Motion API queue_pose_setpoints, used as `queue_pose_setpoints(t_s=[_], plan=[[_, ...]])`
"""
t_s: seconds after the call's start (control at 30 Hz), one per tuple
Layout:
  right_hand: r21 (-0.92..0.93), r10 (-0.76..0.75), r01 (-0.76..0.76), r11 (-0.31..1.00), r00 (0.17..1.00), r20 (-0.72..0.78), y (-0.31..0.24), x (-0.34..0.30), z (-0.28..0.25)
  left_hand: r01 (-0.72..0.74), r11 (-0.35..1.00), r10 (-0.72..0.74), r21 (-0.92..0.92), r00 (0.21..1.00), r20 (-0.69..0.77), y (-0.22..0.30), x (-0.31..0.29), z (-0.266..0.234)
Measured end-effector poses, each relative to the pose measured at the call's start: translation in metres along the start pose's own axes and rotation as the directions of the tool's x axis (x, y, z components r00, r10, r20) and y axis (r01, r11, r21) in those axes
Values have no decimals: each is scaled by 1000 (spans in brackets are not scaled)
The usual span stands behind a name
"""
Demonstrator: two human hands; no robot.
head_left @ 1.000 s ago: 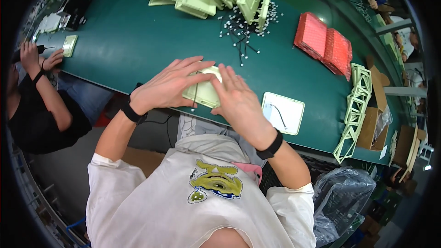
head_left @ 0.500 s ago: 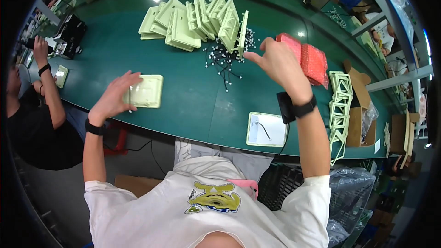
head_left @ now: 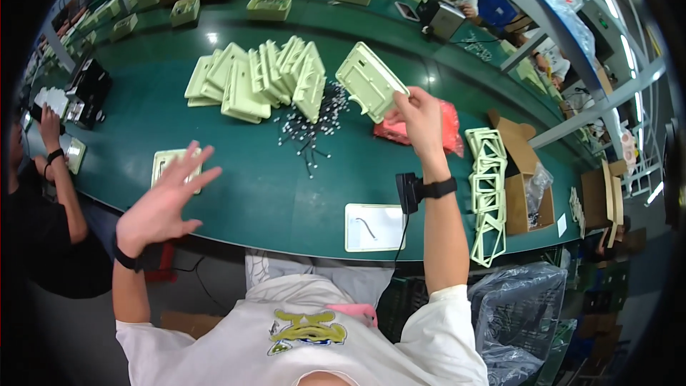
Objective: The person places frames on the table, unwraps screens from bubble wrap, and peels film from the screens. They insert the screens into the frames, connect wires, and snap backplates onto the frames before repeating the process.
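A pale green plastic housing [head_left: 370,80] is tilted up above the bench, pinched at its right edge by my right hand [head_left: 420,118]. My left hand [head_left: 161,204], fingers spread and holding nothing, hovers in front of another pale green housing [head_left: 163,163] that it partly covers. A row of leaning pale green housings [head_left: 246,86] stands at the middle back. Beside them lies a heap of short black cables with white connectors [head_left: 314,118]. Near the front edge rests a white-faced panel with a pale green rim [head_left: 386,232], a short black cable [head_left: 366,227] on it.
Behind my right hand lie red bubble-wrap packs [head_left: 450,129]. To the right are stacked pale green frames [head_left: 488,189] and an open cardboard box [head_left: 529,196]. A co-worker [head_left: 43,193] sits at the left by a black device [head_left: 89,93]. The green bench [head_left: 264,193] curves along its front edge.
My right hand has taken one housing from the row's right end and lifted it. My left hand has come away from the housing near it and spread its fingers. The view has shifted.
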State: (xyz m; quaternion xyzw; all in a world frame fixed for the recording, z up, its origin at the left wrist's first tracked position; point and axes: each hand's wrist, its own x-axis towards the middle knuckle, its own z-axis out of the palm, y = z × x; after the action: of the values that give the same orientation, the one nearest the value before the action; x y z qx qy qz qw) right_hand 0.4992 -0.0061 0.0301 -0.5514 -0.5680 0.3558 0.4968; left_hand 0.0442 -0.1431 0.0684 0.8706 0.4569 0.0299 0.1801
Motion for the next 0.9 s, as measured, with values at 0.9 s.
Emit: queue_pose_setpoints(t_s=[0.9], plan=[[285,350,-407,868,908,231,48,-191,-90,-141,522,250,-841,968,-7,141,177,157]])
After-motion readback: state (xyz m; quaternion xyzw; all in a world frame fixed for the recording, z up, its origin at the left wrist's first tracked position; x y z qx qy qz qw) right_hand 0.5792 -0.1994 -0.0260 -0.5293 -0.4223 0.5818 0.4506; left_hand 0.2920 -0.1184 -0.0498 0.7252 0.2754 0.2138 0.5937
